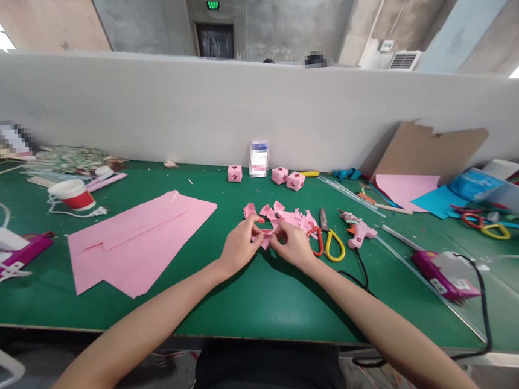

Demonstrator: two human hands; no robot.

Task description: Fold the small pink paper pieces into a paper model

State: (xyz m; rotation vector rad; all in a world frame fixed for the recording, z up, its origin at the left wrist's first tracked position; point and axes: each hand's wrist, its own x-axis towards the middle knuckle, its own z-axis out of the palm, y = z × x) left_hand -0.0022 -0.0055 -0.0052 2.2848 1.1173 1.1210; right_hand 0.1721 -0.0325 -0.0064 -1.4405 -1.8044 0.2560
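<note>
Between my hands is a small piece of pink paper, pinched at both ends. My left hand has its thumb and fingers closed on the left end. On the other end, my right hand grips with thumb and forefinger. Just beyond lie several pink paper scraps. Scissors with one red and one yellow handle rest right of my right hand. Beside them is a pink glue gun with a black cord. Three pink paper cubes with dark diamond marks stand near the partition.
Large pink paper sheets cover the left part of the green table. A red-and-white paper cup stands further left. Purple power strips sit at both sides. At right are cardboard, blue paper and more scissors.
</note>
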